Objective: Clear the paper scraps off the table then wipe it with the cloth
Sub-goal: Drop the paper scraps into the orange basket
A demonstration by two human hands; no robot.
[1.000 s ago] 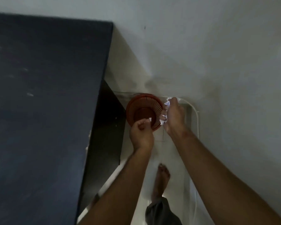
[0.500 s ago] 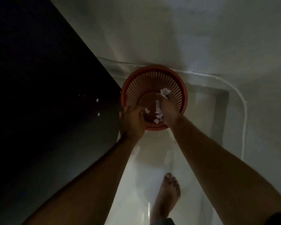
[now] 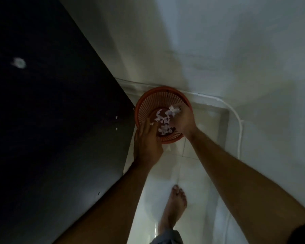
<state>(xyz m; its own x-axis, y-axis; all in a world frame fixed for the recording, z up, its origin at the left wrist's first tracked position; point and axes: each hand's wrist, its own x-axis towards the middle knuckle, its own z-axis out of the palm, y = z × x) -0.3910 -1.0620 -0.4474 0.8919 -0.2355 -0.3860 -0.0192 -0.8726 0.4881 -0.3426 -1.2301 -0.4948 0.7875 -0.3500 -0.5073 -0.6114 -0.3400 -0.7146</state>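
Since half a second ago the left hand [image 3: 147, 145] has spread empty, and paper scraps [image 3: 163, 123] now lie inside the orange basket [image 3: 165, 95] beside the table [image 3: 42, 120]; the right hand [image 3: 182, 120] still pinches a few, so wiping probably comes next

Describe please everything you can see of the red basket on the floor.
The red basket is a round bin that looks like plastic, with a solid rim and thin vertical slats as walls. It stands upright on the pale tiled floor, close to the white wall and beside the dark table. White paper scraps lie or fall inside it. The left hand, fingers spread, covers its near rim; the right hand is over its opening with some scraps at its fingers. Real contact cannot be told.
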